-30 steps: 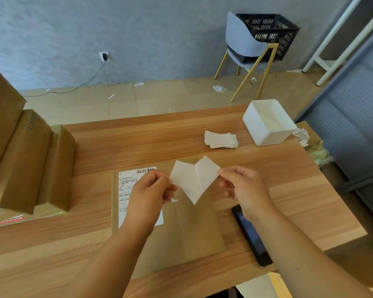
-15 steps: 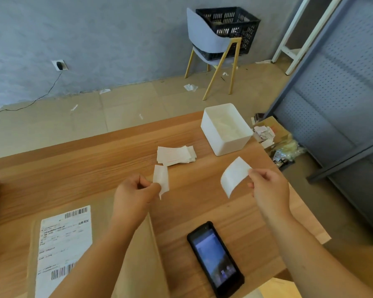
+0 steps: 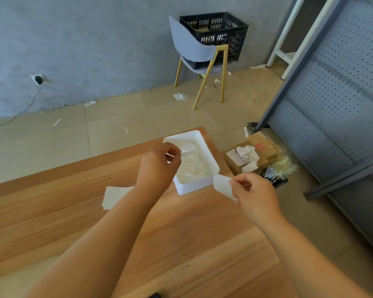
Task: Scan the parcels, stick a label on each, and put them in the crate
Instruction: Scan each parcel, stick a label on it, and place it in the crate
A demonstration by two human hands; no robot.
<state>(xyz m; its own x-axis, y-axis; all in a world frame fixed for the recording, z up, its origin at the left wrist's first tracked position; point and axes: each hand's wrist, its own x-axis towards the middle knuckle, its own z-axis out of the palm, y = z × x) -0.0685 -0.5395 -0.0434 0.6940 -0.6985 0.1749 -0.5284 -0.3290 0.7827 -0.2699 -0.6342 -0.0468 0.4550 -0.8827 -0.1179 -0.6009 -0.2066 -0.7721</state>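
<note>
R hand, the right hand, had thumb and forefinger pinched on one edge of the label, other fingers loosely curled under; the label hung free off the tips, just beside the near-right corner of the white tray, not touching it as far as I could see. L hand, the left hand, was over the tray w/ fingers curled, and a white backing scrap sat right at the fingertips above the tray's inside; couldn't tell whether it was pinched or already loose. No parcel in view, so the label had nowhere to land yet; the crate stood on a chair by the wall, well apart from the table. A stack of sheets lay on the wood left of the L forearm. Risks, as I judged them: held by one edge only, the label could curl and stick to itself, to the R fingers or to the tray rim, esp. w/ the hand that close to the corner. The scrap could cling to the L fingers or drift past the tray. And w/ the parcel out of sight, a rushed swing back could set the label down crooked or over print on the parcel.
</note>
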